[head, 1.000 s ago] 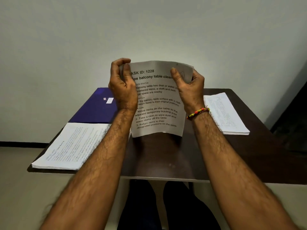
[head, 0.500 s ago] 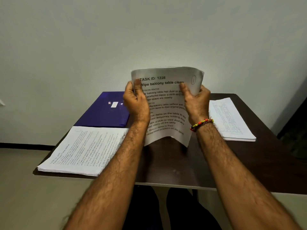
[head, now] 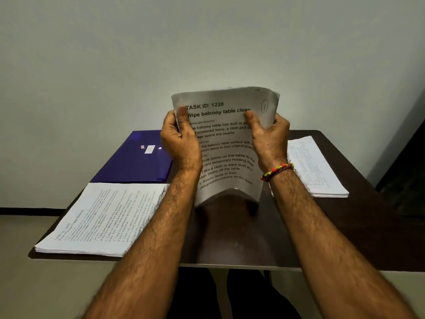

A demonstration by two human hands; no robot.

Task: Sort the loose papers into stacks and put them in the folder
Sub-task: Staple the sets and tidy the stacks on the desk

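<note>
Both thumbs have slid lower on the sheaf (head: pixel 226 143), which the left hand (head: pixel 180 140) and right hand (head: pixel 269 139) still grip upright above the table (head: pixel 232 238), its bottom edge bowed.

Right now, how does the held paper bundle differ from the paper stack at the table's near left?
The held white paper bundle stands upright and bowed, gripped by both hands; the flat white paper stack lies on the dark table, untouched. The bundle's print is large and legible; the stack's is smaller. Both are white printed sheets.
</note>
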